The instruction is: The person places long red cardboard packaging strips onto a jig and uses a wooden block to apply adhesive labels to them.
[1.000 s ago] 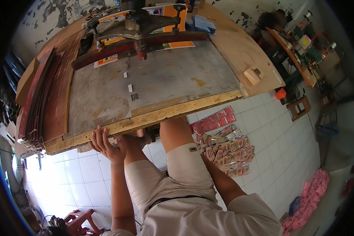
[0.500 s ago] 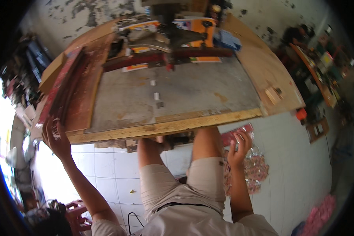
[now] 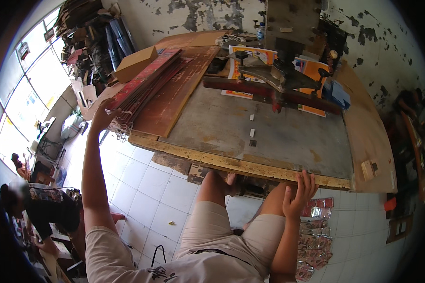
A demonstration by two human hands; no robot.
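My left hand (image 3: 102,117) is at the near end of a stack of flat red folded pieces (image 3: 148,78), its fingers curled round the corner. White cords (image 3: 122,128) hang from that end, beside my fingers; they look like bag handles. Beneath the stack is a reddish board (image 3: 186,87) on the left of the table. My right hand (image 3: 298,194) holds nothing; its fingers are apart, and the fingertips rest at the table's yellowish front edge (image 3: 231,162). Between my hands lies a grey metal plate (image 3: 212,127) with small white pieces (image 3: 252,132) on it.
A machine head with a dark red bar (image 3: 311,100) hangs over the plate's far side. A cardboard box (image 3: 136,63) lies behind the stack; a small wooden block (image 3: 369,170) sits right. Red patterned packets (image 3: 314,243) lie on the floor. A person (image 3: 47,207) works at lower left.
The view has swung left, so the table appears farther right. My right hand has come from above the floor packets to the table's front edge. My left hand stays at the red stack.
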